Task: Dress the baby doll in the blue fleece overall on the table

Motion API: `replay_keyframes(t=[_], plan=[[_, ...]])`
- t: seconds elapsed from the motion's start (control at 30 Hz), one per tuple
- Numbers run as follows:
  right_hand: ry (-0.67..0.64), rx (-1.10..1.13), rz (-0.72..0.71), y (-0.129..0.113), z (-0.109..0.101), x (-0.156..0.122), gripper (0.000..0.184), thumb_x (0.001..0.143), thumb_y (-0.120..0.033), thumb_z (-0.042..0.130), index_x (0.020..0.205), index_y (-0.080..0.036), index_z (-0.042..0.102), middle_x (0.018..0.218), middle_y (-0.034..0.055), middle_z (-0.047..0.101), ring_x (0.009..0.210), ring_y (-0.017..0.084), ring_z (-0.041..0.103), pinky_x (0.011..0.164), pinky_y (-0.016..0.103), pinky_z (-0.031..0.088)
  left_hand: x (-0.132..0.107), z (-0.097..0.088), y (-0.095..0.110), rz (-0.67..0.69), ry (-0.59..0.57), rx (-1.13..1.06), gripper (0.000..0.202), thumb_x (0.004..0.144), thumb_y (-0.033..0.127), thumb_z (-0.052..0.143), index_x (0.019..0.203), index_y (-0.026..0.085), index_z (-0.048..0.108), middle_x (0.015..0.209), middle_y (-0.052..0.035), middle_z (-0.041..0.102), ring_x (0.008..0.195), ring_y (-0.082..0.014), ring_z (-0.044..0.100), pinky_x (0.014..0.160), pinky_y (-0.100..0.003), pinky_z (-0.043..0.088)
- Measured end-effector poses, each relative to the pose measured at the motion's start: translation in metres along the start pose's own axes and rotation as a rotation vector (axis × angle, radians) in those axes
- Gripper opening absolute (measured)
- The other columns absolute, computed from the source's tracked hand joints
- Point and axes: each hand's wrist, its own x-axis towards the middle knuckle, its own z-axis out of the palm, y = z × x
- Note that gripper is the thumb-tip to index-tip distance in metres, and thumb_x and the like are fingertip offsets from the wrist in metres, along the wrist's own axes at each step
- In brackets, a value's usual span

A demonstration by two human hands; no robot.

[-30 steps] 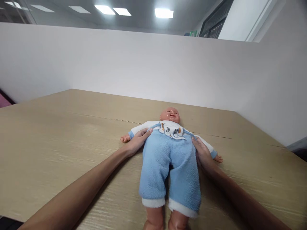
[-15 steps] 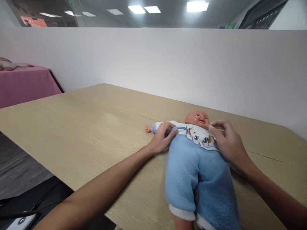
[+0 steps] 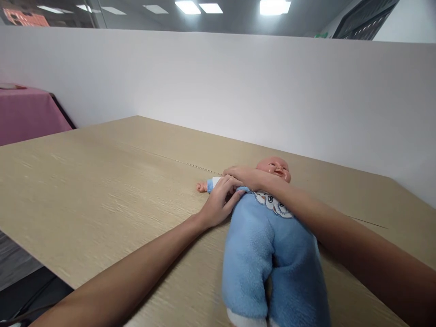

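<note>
A baby doll [image 3: 274, 169] lies on its back on the table, its head toward the wall. It wears fuzzy blue overalls [image 3: 252, 245] with an animal face on the bib and a white top beneath. My left hand [image 3: 220, 200] is curled at the doll's side, thumb and fingers closed on the blue edge of the overalls near the armhole. Across the doll's chest reaches my right arm, covering part of the bib. My right hand [image 3: 245, 175] bends down over the doll's shoulder beside my left fingers; its fingertips and anything in them are hidden.
The wooden table [image 3: 119, 181] extends far to the left, with a seam across it. A white partition [image 3: 204, 81] stands behind its back edge. At the far left is a pink-covered surface [image 3: 30, 109] with something lying on it.
My right hand has moved left from beside the doll's chin, across its chest to the shoulder near my left hand. My left hand stays at the doll's side. The view has shifted slightly.
</note>
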Motion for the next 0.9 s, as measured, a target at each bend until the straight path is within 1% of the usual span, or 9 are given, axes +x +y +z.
replay_keyframes(t=[0.07, 0.17, 0.27, 0.33, 0.47, 0.53, 0.63, 0.77, 0.9], plan=[[-0.049, -0.083, 0.009, -0.005, -0.006, -0.008, 0.014, 0.081, -0.029, 0.080, 0.092, -0.025, 0.073, 0.092, 0.0033, 0.078, 0.083, 0.025, 0.068, 0.075, 0.034, 0.049, -0.002, 0.001, 0.002, -0.045, -0.006, 0.010, 0.024, 0.110, 0.040, 0.054, 0.118, 0.022, 0.067, 0.089, -0.0033, 0.059, 0.079, -0.0203, 0.052, 0.077, -0.036, 0.044], [0.041, -0.044, 0.085, -0.008, -0.023, -0.024, 0.026, 0.085, -0.025, 0.071, 0.111, -0.026, 0.068, 0.105, 0.0031, 0.076, 0.093, 0.025, 0.068, 0.080, 0.034, 0.049, -0.006, 0.000, 0.003, -0.050, -0.013, 0.035, 0.022, 0.110, 0.039, 0.055, 0.116, 0.022, 0.066, 0.085, -0.0016, 0.058, 0.073, -0.0185, 0.051, 0.073, -0.035, 0.043], [0.091, 0.232, 0.153, -0.004, -0.037, -0.038, 0.041, 0.078, -0.015, 0.063, 0.117, -0.027, 0.063, 0.106, 0.0009, 0.074, 0.096, 0.023, 0.069, 0.078, 0.030, 0.050, -0.008, -0.004, 0.002, 0.133, 0.038, 0.128, 0.015, 0.107, 0.030, 0.060, 0.119, 0.023, 0.064, 0.104, -0.0075, 0.065, 0.097, -0.0232, 0.061, 0.090, -0.040, 0.049], [0.075, 0.365, 0.176, 0.001, -0.040, -0.043, 0.046, 0.073, -0.011, 0.059, 0.116, -0.026, 0.061, 0.104, -0.0001, 0.073, 0.097, 0.022, 0.070, 0.076, 0.028, 0.050, -0.009, -0.008, 0.001, 0.286, 0.098, 0.213, 0.022, 0.104, 0.023, 0.063, 0.126, 0.026, 0.062, 0.125, -0.0113, 0.062, 0.117, -0.0271, 0.059, 0.103, -0.046, 0.047], [0.067, 0.338, 0.139, 0.004, -0.034, -0.043, 0.047, 0.070, -0.009, 0.056, 0.114, -0.025, 0.064, 0.110, 0.0007, 0.074, 0.102, 0.021, 0.070, 0.085, 0.031, 0.052, -0.011, -0.011, 0.001, 0.446, 0.141, 0.240, 0.034, 0.104, 0.013, 0.056, 0.133, 0.031, 0.053, 0.137, -0.0115, 0.057, 0.128, -0.0287, 0.056, 0.109, -0.051, 0.042], [0.073, 0.269, 0.117, 0.001, -0.028, -0.041, 0.046, 0.071, -0.008, 0.055, 0.112, -0.024, 0.067, 0.111, 0.0015, 0.074, 0.102, 0.022, 0.070, 0.089, 0.034, 0.052, -0.011, -0.008, 0.002, 0.381, 0.171, 0.129, 0.029, 0.107, 0.014, 0.049, 0.131, 0.031, 0.051, 0.132, -0.0099, 0.061, 0.124, -0.0266, 0.058, 0.109, -0.051, 0.043], [0.083, 0.228, 0.111, -0.006, -0.021, -0.044, 0.036, 0.078, -0.011, 0.058, 0.110, -0.024, 0.070, 0.113, 0.0025, 0.075, 0.105, 0.022, 0.070, 0.097, 0.038, 0.054, -0.009, 0.000, 0.006, 0.101, 0.269, -0.029, 0.013, 0.112, 0.027, 0.046, 0.121, 0.027, 0.055, 0.122, -0.0086, 0.062, 0.117, -0.0247, 0.059, 0.108, -0.046, 0.044], [0.115, 0.252, 0.116, -0.024, -0.018, -0.063, 0.030, 0.093, -0.026, 0.063, 0.122, -0.026, 0.072, 0.127, 0.0048, 0.074, 0.117, 0.024, 0.069, 0.109, 0.043, 0.052, -0.003, 0.007, 0.005, -0.272, 0.314, -0.179, 0.023, 0.111, 0.045, 0.052, 0.116, 0.025, 0.060, 0.121, -0.0076, 0.060, 0.116, -0.0223, 0.058, 0.103, -0.036, 0.046], [0.248, 0.082, 0.228, -0.046, -0.011, -0.091, 0.035, 0.099, -0.045, 0.067, 0.129, -0.027, 0.070, 0.130, 0.0079, 0.074, 0.116, 0.027, 0.069, 0.101, 0.042, 0.053, 0.000, 0.011, -0.008, -0.440, 0.307, -0.439, 0.028, 0.108, 0.053, 0.055, 0.107, 0.025, 0.056, 0.105, -0.0020, 0.062, 0.103, -0.0171, 0.059, 0.097, -0.029, 0.049]])
